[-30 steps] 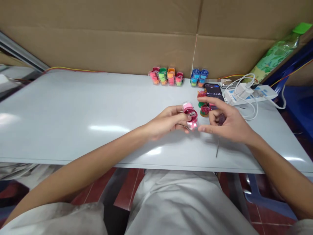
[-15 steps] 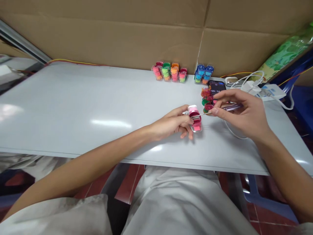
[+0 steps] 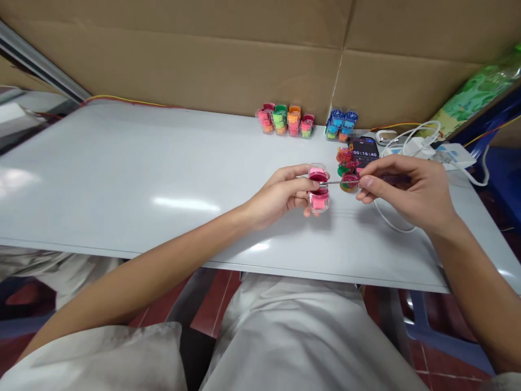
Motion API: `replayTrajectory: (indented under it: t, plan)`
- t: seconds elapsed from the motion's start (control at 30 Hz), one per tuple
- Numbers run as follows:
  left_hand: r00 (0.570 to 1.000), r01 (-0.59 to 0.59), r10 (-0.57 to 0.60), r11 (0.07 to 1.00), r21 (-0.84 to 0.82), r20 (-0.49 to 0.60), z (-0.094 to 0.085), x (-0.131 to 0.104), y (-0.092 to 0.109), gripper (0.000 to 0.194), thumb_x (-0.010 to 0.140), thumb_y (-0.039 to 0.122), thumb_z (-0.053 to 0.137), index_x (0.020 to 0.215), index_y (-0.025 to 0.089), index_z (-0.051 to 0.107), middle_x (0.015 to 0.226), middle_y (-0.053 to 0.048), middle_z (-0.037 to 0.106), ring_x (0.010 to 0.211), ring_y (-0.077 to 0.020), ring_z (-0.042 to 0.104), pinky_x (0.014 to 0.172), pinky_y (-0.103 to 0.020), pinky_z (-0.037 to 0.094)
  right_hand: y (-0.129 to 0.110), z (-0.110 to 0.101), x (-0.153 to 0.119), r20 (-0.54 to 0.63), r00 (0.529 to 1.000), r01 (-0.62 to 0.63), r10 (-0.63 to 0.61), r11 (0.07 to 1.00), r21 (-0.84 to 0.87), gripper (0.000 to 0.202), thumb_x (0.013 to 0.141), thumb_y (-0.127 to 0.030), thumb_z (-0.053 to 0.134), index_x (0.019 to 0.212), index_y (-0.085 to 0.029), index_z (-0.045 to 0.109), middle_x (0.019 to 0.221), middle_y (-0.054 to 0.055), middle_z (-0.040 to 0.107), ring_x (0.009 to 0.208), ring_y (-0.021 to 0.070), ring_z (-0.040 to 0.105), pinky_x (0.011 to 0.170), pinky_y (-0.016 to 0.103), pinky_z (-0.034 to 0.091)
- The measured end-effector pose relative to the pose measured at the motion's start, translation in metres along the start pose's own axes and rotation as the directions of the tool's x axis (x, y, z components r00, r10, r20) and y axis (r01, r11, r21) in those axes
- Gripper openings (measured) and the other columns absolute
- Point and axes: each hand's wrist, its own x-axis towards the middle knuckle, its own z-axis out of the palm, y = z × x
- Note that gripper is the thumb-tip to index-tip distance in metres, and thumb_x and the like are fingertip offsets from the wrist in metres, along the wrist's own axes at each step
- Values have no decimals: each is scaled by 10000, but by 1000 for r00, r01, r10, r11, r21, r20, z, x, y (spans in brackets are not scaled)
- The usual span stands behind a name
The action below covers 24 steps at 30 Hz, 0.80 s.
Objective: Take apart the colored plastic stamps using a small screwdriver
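My left hand is closed on a small pink and dark-red plastic piece with clear covers, held above the table, thumb on its middle. My right hand pinches a thin-shafted screwdriver with a dark purplish handle. Its metal shaft points left, and the tip meets the middle of the pink piece near my left thumb; the exact contact is too small to tell. Just behind the shaft lies a pile of red, green and orange plastic parts.
Pink, green and orange pieces stand in a row at the back, with blue pieces beside them. A phone showing a timer, a white cable, an earphone case and a bottle are at the right. Cardboard walls the back.
The pink piece has shifted slightly left and up and turned in my left hand. The screwdriver has swung to nearly level, with my right hand a little further right.
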Motion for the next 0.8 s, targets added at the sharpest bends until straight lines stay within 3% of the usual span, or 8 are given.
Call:
replayTrajectory:
  t: [0.1, 0.2, 0.33, 0.43, 0.57, 0.8]
  plan:
    - [1000, 3, -3, 1000, -3, -3, 0, 0, -1, 217, 889, 193, 695, 1094, 128, 675, 775, -24, 692, 588, -132, 668, 497, -226, 506, -1, 1, -2, 38, 999, 2, -2, 1000, -6, 39, 944, -297, 820, 960, -262, 814, 748, -7, 790, 613, 158, 776, 598, 246, 688]
    - [1000, 7, -6, 999, -33, 20, 1, 0, -4, 184, 884, 213, 649, 1057, 148, 647, 793, -34, 688, 650, -182, 708, 519, -266, 547, -1, 3, -3, 76, 997, 15, -12, 999, -36, 53, 967, -295, 792, 969, -244, 806, 727, -7, 776, 583, 138, 752, 569, 237, 663]
    - [998, 16, -9, 994, -107, 59, 3, 2, -7, 197, 881, 186, 612, 1074, 148, 613, 1046, -137, 781, 917, -288, 797, 620, -312, 596, 2, 6, -4, 113, 993, 33, -24, 996, -78, 47, 980, -280, 773, 969, -240, 796, 672, -21, 749, 527, 113, 708, 524, 216, 620]
    - [998, 26, -16, 987, -159, 60, 3, 2, -5, 323, 895, 190, 604, 1211, 122, 607, 1172, -195, 790, 982, -299, 800, 728, -344, 608, 5, 6, -5, 94, 994, 61, -49, 990, -128, 48, 993, -267, 751, 979, -249, 792, 672, -28, 738, 520, 106, 696, 519, 215, 604]
    - [998, 32, -19, 977, -212, 62, 1, 1, -2, 419, 930, 254, 579, 1312, 82, 604, 1173, -217, 791, 1025, -294, 779, 840, -398, 617, 5, 5, -6, 70, 994, 100, -88, 978, -181, 49, 995, -254, 739, 977, -251, 784, 654, -43, 710, 491, 91, 664, 486, 210, 564]
    - [1000, 21, -18, 977, -210, 16, -1, 1, 0, 384, 967, 206, 568, 1318, 64, 632, 1127, -191, 793, 989, -280, 785, 915, -431, 629, 2, 5, -5, 29, 989, 144, -142, 942, -302, 60, 983, -259, 736, 961, -257, 792, 670, -44, 712, 468, 91, 640, 461, 220, 549]
